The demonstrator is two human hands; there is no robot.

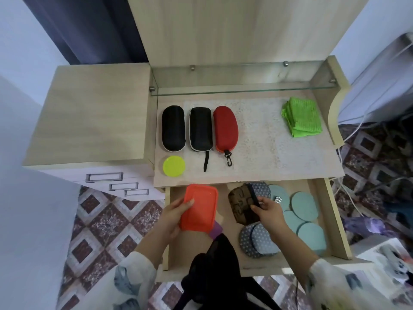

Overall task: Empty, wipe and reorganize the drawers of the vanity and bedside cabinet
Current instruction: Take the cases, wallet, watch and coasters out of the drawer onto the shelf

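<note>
Lower centre of frame: the vanity drawer stands pulled out, w/ a person's left hand gripping an orange plastic box, fingers curled round its left edge, over the drawer's left part. The right hand pinches a brown patterned pouch at its zip edge over the drawer's middle, w/ teal round pads & blue dotted pouches lying inside at right. On the surface above, mid-frame: two black glasses cases, a red glasses case, a yellow-green disc &, far right, a folded green cloth.
</note>
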